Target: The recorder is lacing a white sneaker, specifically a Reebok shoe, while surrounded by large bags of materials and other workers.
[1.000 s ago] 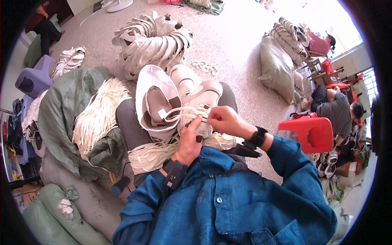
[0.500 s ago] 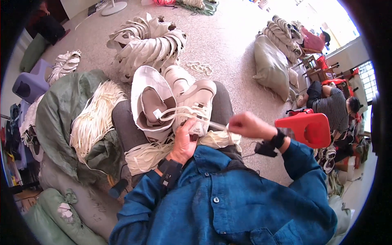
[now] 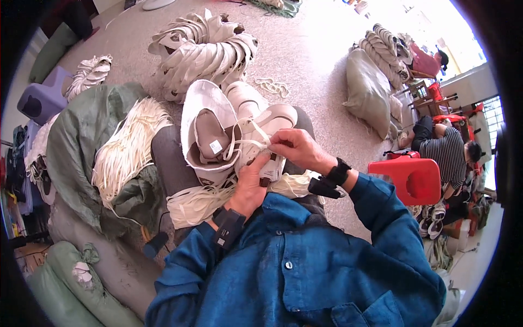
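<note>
Across my lap lies a white shoe upper [image 3: 278,115], partly laced. Its near end is gripped by my left hand [image 3: 249,182], the thumb pressed on it. My right hand [image 3: 298,148] pinches a cream shoelace [image 3: 248,143] close over the lacing holes; a loop of it hangs to the left. Beside that upper, on the left, another white upper [image 3: 207,117] stands with its opening up, showing a brown lining and a small white label. Bundles of cream laces [image 3: 199,206] rest on my lap under both uppers.
A ring of stacked white uppers [image 3: 204,57] sits on the floor ahead. At left, a green sack [image 3: 76,158] carries a large lace bundle [image 3: 128,152]. A red stool [image 3: 404,180] and a full sack [image 3: 370,90] stand right, near a seated person in stripes [image 3: 442,150].
My right hand has moved left from beside the upper to over its lacing holes, drawing in the lace it had pulled out to the right. My left hand keeps its grip.
</note>
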Motion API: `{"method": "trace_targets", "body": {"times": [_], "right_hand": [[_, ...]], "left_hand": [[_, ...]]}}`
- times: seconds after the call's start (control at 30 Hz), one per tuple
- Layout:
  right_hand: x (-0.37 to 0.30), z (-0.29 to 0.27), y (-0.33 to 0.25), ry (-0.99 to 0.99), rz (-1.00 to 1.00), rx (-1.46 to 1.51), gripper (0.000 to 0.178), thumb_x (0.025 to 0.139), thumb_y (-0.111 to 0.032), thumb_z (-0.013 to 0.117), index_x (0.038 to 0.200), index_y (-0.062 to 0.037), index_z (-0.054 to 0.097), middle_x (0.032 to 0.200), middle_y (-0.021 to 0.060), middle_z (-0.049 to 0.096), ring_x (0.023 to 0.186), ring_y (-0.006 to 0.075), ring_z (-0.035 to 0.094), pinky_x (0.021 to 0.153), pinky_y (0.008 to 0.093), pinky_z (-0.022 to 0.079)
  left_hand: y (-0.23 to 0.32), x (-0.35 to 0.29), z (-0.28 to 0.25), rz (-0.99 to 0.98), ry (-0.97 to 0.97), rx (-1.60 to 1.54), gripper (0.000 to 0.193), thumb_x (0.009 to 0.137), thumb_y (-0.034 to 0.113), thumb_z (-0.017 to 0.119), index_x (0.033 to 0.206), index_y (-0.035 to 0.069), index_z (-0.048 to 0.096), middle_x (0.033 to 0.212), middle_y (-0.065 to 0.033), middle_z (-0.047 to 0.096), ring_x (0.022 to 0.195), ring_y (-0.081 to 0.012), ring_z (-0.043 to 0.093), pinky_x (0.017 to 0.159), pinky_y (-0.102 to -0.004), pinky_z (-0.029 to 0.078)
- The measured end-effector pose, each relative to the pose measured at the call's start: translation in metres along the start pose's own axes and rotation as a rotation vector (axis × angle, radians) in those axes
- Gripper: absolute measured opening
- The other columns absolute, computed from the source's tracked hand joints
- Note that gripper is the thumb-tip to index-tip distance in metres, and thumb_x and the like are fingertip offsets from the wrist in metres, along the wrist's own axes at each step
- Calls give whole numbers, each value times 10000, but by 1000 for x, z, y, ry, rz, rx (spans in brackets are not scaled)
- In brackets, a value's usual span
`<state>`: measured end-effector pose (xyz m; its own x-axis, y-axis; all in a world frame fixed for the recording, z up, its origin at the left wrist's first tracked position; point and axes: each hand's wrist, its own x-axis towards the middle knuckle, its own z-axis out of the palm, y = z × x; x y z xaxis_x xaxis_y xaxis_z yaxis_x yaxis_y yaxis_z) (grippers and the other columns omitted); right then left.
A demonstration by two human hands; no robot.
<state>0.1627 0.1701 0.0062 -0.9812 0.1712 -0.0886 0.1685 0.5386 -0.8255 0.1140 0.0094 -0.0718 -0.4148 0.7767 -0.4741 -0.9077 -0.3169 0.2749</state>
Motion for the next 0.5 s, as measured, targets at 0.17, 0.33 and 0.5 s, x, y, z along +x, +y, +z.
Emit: {"method": "trace_targets", "body": {"times": [0.17,0.33,0.5], "right_hand": [[4,-1,-12,-22,-45,-166,150,891,-112,669,968,17,662,794,101,637,744,168,631,680,309,502],[11,2,-19,-57,-139,-212,147,874,-136,621,882,8,651,814,185,658,779,343,662,702,408,515],[23,-5,-24,-221,-202,-434,175,865,-154,598,823,13,630,822,204,660,790,389,648,720,453,500]], "left_hand": [[1,-2,-2,-17,22,34,278,921,144,670,1191,97,628,1092,-35,678,980,-176,662,843,-337,544],[2,-5,3,-1,45,36,274,907,141,677,1174,97,633,1073,-37,674,968,-180,654,842,-348,536],[1,-4,1,7,68,68,291,877,138,682,1158,93,625,1061,-44,667,951,-191,646,860,-375,530]]}}
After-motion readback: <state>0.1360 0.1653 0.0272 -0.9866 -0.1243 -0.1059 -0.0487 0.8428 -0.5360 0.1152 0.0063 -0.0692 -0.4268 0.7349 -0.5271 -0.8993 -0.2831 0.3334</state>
